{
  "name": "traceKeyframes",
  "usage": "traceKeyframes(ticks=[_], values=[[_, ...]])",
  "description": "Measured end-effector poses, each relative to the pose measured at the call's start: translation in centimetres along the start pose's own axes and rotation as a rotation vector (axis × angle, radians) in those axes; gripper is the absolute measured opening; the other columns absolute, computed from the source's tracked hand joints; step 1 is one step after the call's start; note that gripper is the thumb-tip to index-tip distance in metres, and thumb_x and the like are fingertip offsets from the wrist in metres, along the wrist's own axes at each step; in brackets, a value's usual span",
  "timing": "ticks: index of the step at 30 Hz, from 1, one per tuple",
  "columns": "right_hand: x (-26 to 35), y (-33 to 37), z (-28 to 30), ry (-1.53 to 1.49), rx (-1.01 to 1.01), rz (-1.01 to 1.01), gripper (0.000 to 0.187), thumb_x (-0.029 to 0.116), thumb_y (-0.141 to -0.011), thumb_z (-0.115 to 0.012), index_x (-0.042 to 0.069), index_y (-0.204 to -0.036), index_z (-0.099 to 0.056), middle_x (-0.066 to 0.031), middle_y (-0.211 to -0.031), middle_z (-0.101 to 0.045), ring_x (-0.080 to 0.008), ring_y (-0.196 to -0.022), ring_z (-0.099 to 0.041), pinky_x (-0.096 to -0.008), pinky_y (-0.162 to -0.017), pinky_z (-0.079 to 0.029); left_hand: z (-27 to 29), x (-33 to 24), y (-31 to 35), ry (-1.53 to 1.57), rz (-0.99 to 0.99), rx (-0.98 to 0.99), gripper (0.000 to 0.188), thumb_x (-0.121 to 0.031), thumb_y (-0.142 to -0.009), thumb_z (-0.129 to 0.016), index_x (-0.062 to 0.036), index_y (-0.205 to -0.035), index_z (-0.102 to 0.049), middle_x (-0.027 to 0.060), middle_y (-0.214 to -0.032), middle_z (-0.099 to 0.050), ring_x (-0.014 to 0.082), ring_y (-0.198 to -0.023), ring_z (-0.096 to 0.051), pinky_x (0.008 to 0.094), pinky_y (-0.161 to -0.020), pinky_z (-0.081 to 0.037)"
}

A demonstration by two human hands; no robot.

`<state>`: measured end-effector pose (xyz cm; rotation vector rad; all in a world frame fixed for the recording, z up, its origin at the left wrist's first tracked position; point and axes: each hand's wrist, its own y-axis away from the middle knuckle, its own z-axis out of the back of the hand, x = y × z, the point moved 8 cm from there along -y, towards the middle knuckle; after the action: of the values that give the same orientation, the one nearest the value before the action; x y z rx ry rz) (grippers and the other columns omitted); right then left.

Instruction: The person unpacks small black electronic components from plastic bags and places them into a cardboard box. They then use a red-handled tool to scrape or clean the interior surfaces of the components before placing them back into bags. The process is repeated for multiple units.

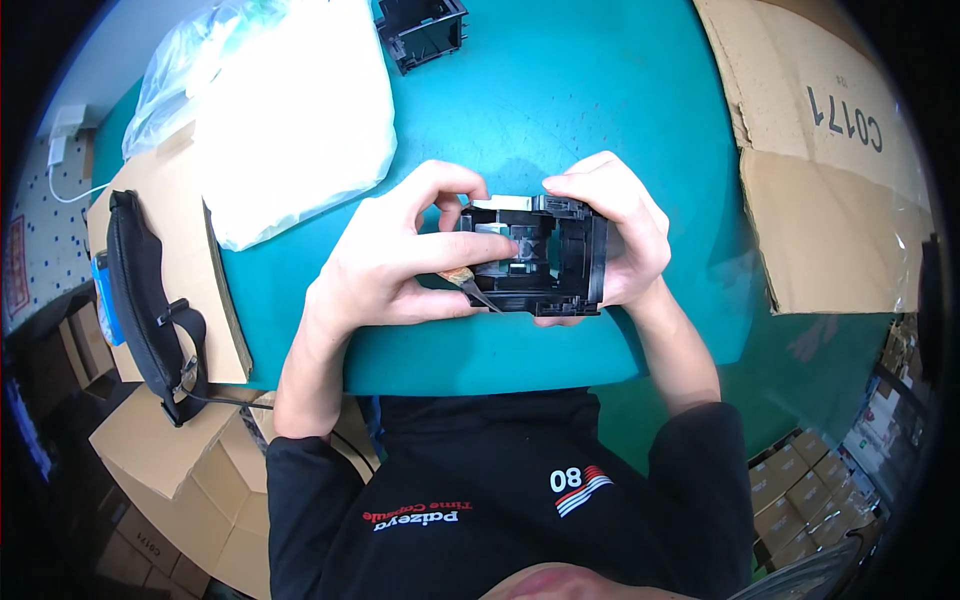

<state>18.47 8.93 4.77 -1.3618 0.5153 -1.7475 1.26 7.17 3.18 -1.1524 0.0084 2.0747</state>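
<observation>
A black plastic housing (pixel 583 262), box-shaped with an open middle, is held between my two hands above the green table. My right hand (pixel 630 225) grips its right side, thumb on the far edge and fingers underneath. My left hand (pixel 385 255) is closed at its left side, with the index fingertip reaching into the opening onto a small clear or grey part (pixel 522 248). Under that finger, my left hand also holds a slim tool (pixel 458 276) with a yellowish-brown handle and a dark, flat metal tip lying along the near left edge. The tool's exact kind is unclear.
Another black plastic housing (pixel 425 38) stands at the table's far edge. A white plastic bag (pixel 290 120) covers the far left, by cardboard and a black pouch (pixel 140 270) with a strap. A cardboard sheet or box (pixel 820 220) lies right; an open carton (pixel 215 470) stands lower left.
</observation>
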Motion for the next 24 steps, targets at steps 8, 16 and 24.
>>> traceKeyframes(ticks=[8,16,24], values=[[-0.31,0.09,-0.20,-0.021,0.018,-0.023,0.079,0.048,-0.060,-0.096,-0.006,-0.110,-0.068,-0.0137,-0.099,-0.072,-0.0252,-0.076,-0.065,-0.0344,-0.065,-0.052,-0.27,0.29,0.02,0.009,0.041,0.011,0.048,-0.021,-0.063,-0.085,-0.0114,-0.109,-0.078,0.0142,-0.116,-0.059,0.0245,-0.095,-0.062,0.0289,-0.063,-0.048],[-0.16,0.40,-0.31,-0.001,0.006,0.000,0.077,0.047,-0.060,-0.096,-0.005,-0.110,-0.068,-0.0128,-0.097,-0.072,-0.0254,-0.075,-0.065,-0.0345,-0.065,-0.053,-0.30,0.50,0.10,0.073,0.087,0.013,0.048,-0.019,-0.062,-0.086,-0.0069,-0.107,-0.075,0.0157,-0.119,-0.060,0.0280,-0.100,-0.064,0.0355,-0.082,-0.053],[0.19,0.27,-0.08,0.040,-0.020,0.033,0.076,0.046,-0.059,-0.097,-0.004,-0.109,-0.069,-0.0103,-0.090,-0.071,-0.0246,-0.072,-0.064,-0.0341,-0.062,-0.051,-0.26,0.58,0.01,0.067,0.092,-0.039,0.046,-0.014,-0.063,-0.086,-0.0054,-0.107,-0.075,0.0147,-0.119,-0.062,0.0269,-0.103,-0.065,0.0348,-0.082,-0.054]])
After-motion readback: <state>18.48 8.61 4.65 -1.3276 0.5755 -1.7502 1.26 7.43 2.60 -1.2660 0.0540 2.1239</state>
